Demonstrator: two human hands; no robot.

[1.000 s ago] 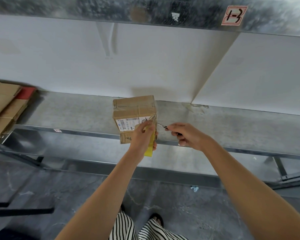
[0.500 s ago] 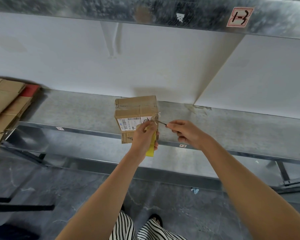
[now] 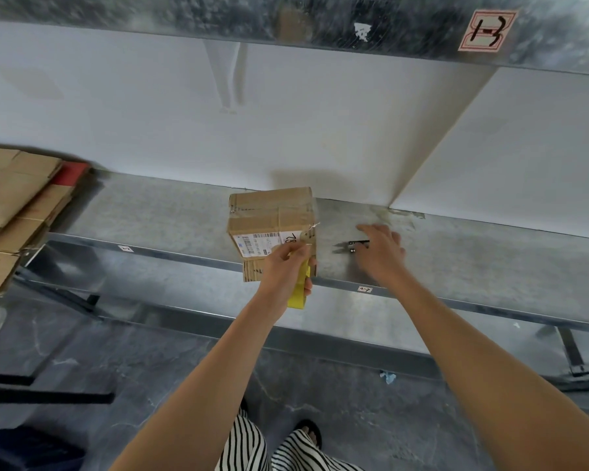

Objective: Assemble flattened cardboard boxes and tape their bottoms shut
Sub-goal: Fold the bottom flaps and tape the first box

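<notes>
Mid-frame, the left hand grips a yellow flat tool against the small brown cardboard box; just right, the right hand lies spread over black metal snips

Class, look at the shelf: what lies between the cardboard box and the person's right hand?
In the head view, a small pair of black snips lies on the metal shelf between the cardboard box and the right hand, close by its fingers.

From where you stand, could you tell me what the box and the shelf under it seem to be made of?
Box: brown corrugated cardboard, matte; fluted edge shows at its bottom. Shelf: likely galvanized steel, dull mottled grey sheen.
</notes>
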